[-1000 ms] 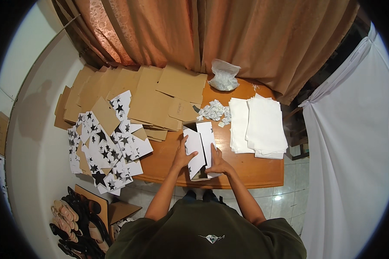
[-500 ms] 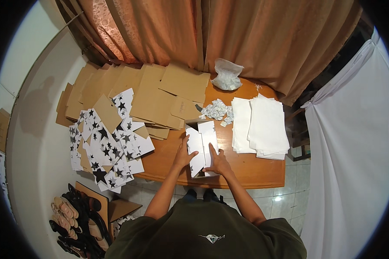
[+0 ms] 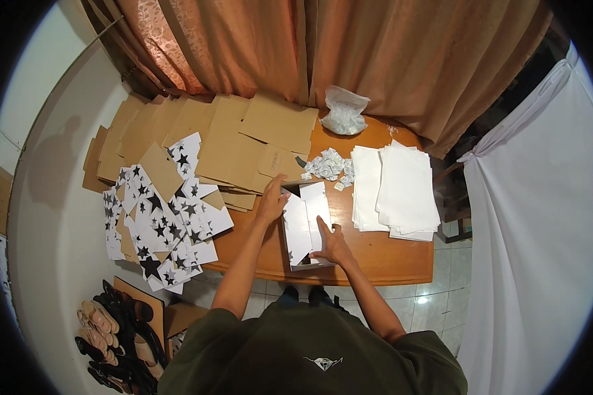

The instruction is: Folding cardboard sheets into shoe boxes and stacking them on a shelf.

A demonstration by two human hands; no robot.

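Note:
A white cardboard box [image 3: 298, 227] printed with stars lies lengthwise at the front middle of the table, its two long top flaps folded inward. Dark gaps show at its far and near ends. My left hand [image 3: 271, 199] holds the far left corner, thumb on the top edge and fingers reaching toward the far end. On the near right side, my right hand [image 3: 333, 244] grips the box, its thumb stretched over the flap and its fingertips at the near end.
Flat star-printed card pieces [image 3: 158, 224] lie heaped at left before stacked brown cardboard [image 3: 230, 141]. Beyond the box are small white packets [image 3: 328, 164] and a clear plastic bag [image 3: 344, 115]. White paper sheets [image 3: 408, 187] lie at right. Shoes [image 3: 122, 329] stand at lower left.
My left hand has moved from the middle of the box's left side up to its far left corner. My right hand stays on the near right side.

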